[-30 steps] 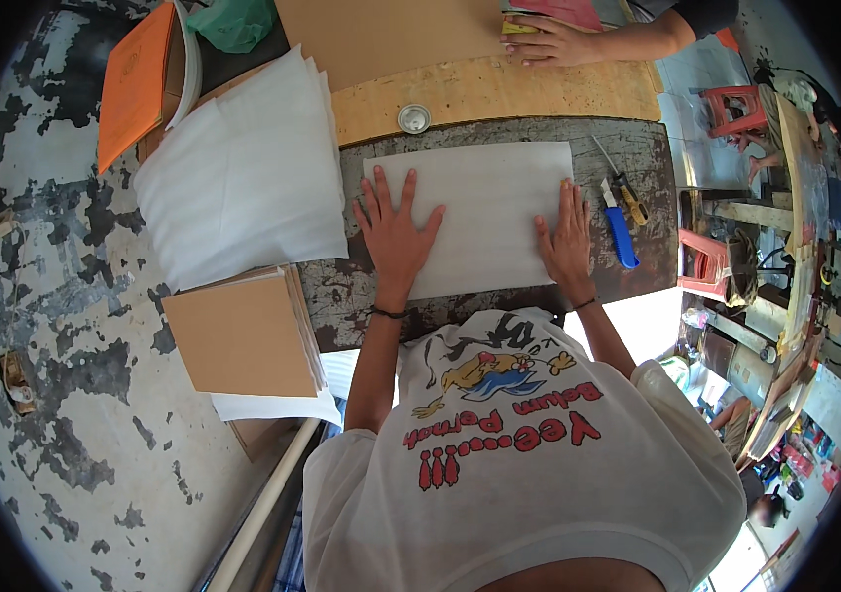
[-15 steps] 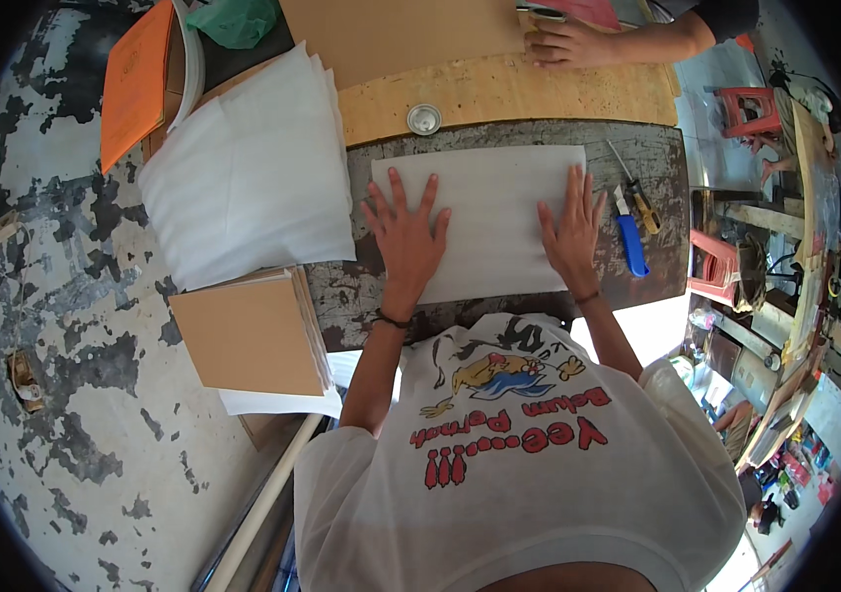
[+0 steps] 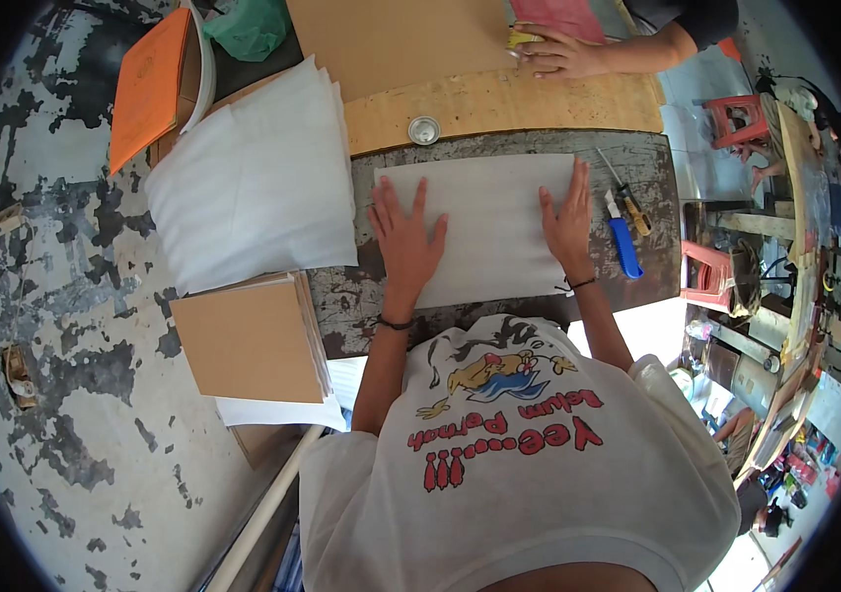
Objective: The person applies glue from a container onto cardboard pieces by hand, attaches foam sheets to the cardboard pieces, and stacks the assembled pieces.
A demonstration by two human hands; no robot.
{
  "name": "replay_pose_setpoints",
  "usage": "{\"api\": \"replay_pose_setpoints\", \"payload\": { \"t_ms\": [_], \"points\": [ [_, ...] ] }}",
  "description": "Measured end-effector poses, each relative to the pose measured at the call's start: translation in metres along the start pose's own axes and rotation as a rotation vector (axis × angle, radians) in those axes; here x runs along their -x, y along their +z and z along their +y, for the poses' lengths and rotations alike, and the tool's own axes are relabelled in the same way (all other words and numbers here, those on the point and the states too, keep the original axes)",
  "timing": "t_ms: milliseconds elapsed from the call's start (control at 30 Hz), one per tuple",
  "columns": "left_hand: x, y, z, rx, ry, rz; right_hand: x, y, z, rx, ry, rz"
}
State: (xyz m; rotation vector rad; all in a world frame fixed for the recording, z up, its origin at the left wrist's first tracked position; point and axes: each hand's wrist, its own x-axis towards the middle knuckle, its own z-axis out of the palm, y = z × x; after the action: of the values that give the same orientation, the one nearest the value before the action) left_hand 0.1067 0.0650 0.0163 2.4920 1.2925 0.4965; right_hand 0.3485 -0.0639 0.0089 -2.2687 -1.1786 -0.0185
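A white foam-like sheet (image 3: pixel 494 222) lies flat on the dark, worn table (image 3: pixel 341 306) before me. My left hand (image 3: pixel 408 242) rests on its left part, fingers spread. On its right edge lies my right hand (image 3: pixel 568 227), fingers stretched out and the thumb apart. Neither hand grips anything. Just right of the sheet are a blue-handled cutter knife (image 3: pixel 624 242) and a screwdriver (image 3: pixel 634 209) with a yellow and black handle. What lies under the sheet, if anything, is hidden.
White sheets (image 3: pixel 253 178) are piled at the left, above a stack of brown boards (image 3: pixel 243 340). A round metal lid (image 3: pixel 424 130) sits beyond my sheet. Across the table, another person's hand (image 3: pixel 563 54) reaches over brown board (image 3: pixel 401 44). Red stools (image 3: pixel 706 274) stand at the right.
My right hand has turned slightly more upright at the sheet's right edge. The other person's hand has shifted a little left. The whole view has moved slightly.
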Motion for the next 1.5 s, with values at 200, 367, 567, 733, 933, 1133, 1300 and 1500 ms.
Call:
{"api": "replay_pose_setpoints", "payload": {
  "t_ms": [200,367,567,733,933,1133,1300,1500],
  "points": [
    [0.000,0.018,-0.010,0.230,-0.261,0.178,-0.023,-0.014,0.007,-0.171,0.170,-0.007],
    [-0.021,-0.003,-0.008,0.314,-0.462,0.162,-0.039,-0.013,0.045,-0.414,0.401,-0.043],
    [0.001,-0.051,-0.039,1.107,-0.654,0.133,-0.025,-0.066,0.030,-0.875,0.351,-0.140],
    [0.053,-0.154,-0.034,1.219,-0.565,0.015,-0.017,-0.161,-0.036,-0.853,0.217,-0.396],
    [0.132,-0.302,-0.082,0.846,-0.352,0.165,-0.013,-0.197,-0.161,-1.077,-0.019,-0.534],
    [0.189,-0.448,-0.164,0.525,-0.234,0.571,-0.003,-0.159,-0.321,-1.285,-0.539,-0.544],
    [0.264,-0.462,-0.275,0.078,-0.268,0.754,0.049,-0.082,-0.392,-0.887,-1.155,-0.413],
    [0.418,-0.308,-0.416,0.038,-0.551,0.813,0.164,0.040,-0.399,-0.702,-1.493,-0.540]
  ]
}}
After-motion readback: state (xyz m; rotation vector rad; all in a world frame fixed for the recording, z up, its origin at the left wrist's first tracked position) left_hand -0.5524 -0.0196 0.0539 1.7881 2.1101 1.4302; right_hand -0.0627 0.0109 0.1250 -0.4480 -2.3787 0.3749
